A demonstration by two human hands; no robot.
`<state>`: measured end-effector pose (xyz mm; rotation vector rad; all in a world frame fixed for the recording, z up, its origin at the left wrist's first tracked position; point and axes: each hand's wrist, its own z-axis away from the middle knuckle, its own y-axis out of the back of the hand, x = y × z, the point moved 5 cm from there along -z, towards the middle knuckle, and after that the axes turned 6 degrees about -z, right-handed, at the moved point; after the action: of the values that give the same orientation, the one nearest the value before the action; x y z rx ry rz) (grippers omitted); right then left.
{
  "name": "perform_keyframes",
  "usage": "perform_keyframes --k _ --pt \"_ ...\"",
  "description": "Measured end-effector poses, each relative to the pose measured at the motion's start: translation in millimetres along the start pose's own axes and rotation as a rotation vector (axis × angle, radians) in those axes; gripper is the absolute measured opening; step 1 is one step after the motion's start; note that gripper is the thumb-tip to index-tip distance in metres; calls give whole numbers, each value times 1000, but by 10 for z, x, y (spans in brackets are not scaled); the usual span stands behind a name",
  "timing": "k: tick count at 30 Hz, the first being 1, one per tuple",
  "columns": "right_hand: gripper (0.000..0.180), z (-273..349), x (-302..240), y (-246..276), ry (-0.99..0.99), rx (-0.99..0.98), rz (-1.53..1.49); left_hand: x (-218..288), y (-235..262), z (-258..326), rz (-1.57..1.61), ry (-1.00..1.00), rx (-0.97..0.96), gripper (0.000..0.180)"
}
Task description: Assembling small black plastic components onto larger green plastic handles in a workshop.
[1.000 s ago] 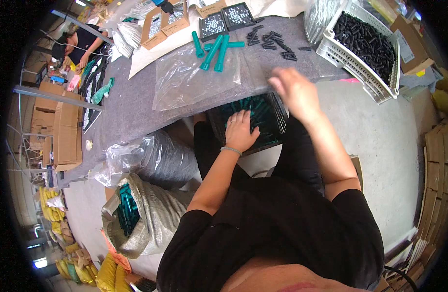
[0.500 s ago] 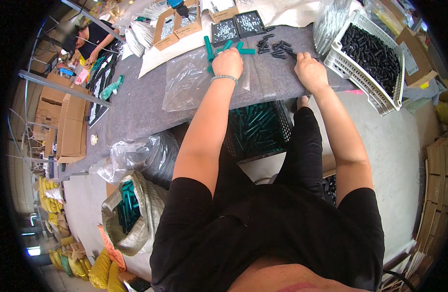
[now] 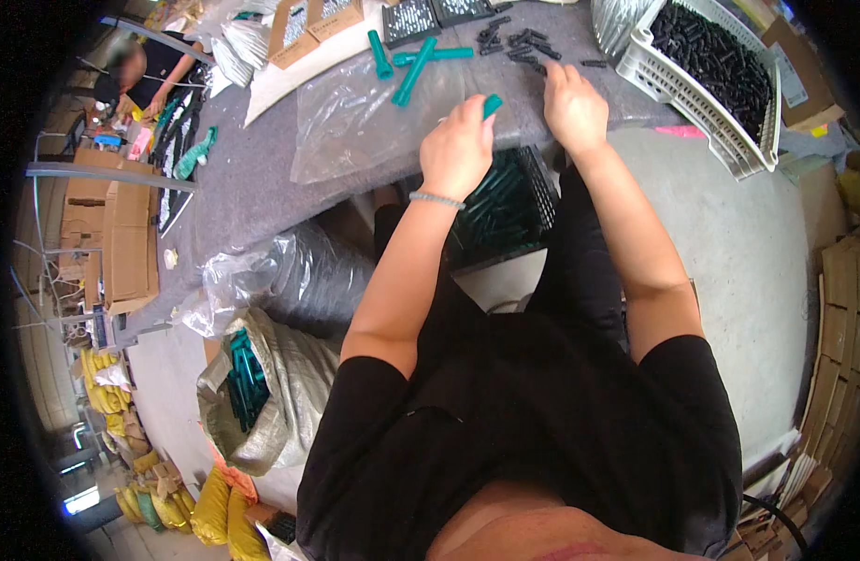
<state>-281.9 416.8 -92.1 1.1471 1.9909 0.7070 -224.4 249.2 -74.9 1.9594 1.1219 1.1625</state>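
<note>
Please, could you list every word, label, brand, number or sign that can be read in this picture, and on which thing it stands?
No text is readable here.
White label on the large cardboard box at upper right: too small and blurred to read.
Front of the small open carton at the top: any print is too small to read.
Green tube in the left hand: no lettering visible.

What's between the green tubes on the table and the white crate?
In the head view, loose black pieces lie there, the right hand by them, then a clear bag beside the crate.
</note>
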Motion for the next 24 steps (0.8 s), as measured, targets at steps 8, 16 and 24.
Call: perform_keyframes --k 8,16,24 --pt "25 328 -164 276 -415 -565 -1285 51 92 252 189 -67 -136 26" --pt "23 564 -407 513 -253 -741 -1190 190 318 382 293 -168 -231 27" --pt "18 526 -695 903 298 -504 -729 237 376 428 159 -244 -309 21"
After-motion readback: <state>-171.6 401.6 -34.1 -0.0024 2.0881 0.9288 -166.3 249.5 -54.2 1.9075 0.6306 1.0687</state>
